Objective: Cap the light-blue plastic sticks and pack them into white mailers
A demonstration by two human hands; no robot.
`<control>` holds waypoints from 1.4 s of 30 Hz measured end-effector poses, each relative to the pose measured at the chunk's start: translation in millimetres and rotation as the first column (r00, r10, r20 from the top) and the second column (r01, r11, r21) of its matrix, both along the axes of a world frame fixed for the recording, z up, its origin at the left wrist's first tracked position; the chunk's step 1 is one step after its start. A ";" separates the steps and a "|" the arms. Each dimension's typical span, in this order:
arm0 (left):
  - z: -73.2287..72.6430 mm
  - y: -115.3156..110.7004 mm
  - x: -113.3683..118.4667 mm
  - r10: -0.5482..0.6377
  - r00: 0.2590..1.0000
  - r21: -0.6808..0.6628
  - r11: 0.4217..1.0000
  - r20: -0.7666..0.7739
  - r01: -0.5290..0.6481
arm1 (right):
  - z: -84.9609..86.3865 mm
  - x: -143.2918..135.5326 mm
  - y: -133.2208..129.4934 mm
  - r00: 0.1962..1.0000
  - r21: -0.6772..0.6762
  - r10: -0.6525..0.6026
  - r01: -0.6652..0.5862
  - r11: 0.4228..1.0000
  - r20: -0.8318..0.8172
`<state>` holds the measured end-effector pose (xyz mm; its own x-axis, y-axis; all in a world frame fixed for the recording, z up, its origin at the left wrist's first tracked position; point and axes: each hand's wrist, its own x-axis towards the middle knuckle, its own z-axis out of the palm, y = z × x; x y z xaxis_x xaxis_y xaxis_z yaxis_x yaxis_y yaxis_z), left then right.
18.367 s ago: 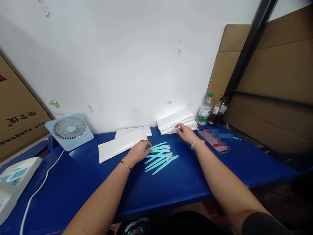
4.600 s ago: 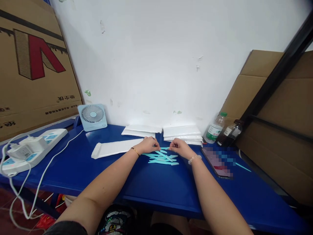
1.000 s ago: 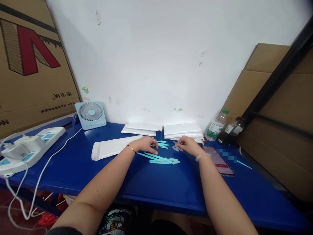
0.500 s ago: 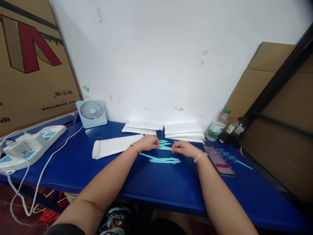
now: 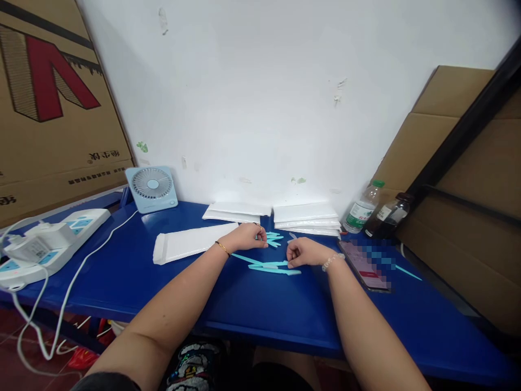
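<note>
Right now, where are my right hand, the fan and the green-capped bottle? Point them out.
Right hand [image 5: 307, 253], head view: back of the hand.
Fan [image 5: 152, 185], head view: the round hub.
Green-capped bottle [image 5: 360, 212], head view: the label.

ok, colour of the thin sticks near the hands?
The sticks are light turquoise, best seen in the head view.

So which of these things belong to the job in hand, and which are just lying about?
Likely part of the job:
thin turquoise plastic sticks, right by the left hand and right hand
small translucent piece beside the right hand
flat white packets, perhaps

Apparently just lying about:
square pale-blue fan
white power strip
clear green-capped bottle
dark-capped bottle holding dark liquid
flat rectangular phone
</note>
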<state>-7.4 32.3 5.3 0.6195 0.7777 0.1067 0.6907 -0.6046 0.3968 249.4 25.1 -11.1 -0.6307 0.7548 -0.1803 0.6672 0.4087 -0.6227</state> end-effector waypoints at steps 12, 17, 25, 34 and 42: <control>-3.9 -0.4 15.4 -0.062 0.993 0.163 0.984 -0.095 0.078 | 2.5 0.7 3.6 0.983 0.132 -0.137 0.153 0.979 -0.119; 6.7 6.0 -7.1 0.113 0.990 0.217 0.972 -0.085 -0.092 | -2.4 19.2 16.0 0.935 0.262 -0.319 0.351 0.899 -0.158; 7.3 -8.7 -6.1 -0.135 0.960 -0.308 0.950 -0.247 0.054 | 7.5 3.3 2.0 0.962 0.249 -0.234 0.263 0.932 -0.138; 7.9 -5.3 3.1 -0.037 0.990 -0.014 0.999 -0.133 0.036 | 5.0 -27.4 -9.8 0.992 0.072 -0.044 0.053 0.996 -0.117; 10.2 -8.0 4.1 0.030 0.999 0.093 0.995 -0.018 -0.029 | 5.1 13.8 11.1 0.934 0.411 -0.334 0.354 0.840 -0.123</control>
<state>-3.3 24.2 15.4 0.5991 0.7830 0.1676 0.7157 -0.6174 0.3264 263.2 36.2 -5.9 -0.3157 0.9219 0.2246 0.7896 0.3865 -0.4767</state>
